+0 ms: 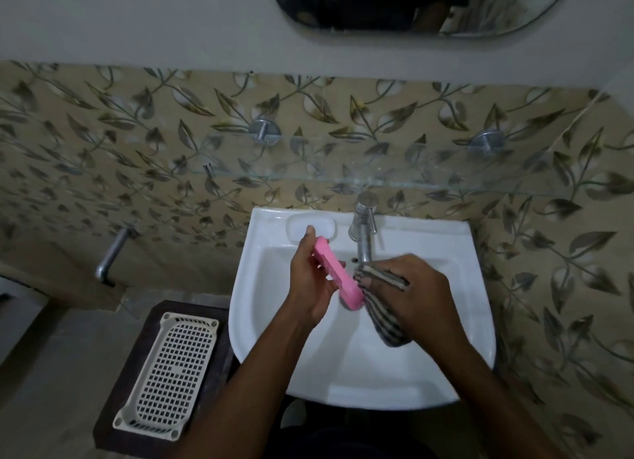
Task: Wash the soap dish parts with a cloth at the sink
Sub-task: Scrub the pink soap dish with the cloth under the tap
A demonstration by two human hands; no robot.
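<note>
While the pink dish [338, 276] is pinched edge-on in the left hand [310, 280] over the sink [456, 252], its long axis (running away-left to near-right) is met at the near end by the cloth [382, 307] clenched in the right hand [417, 293].

The pink soap dish part [338, 277] is a long, rounded-end plastic piece, held edge-on and tilted over the white sink [463, 287], its lower end touching the cloth [380, 307]. The cloth is grey with dark stripes, bunched and hanging into the basin. A white grid-patterned tray [168, 372], possibly the dish's other part, lies flat on a dark stand left of the sink.
</note>
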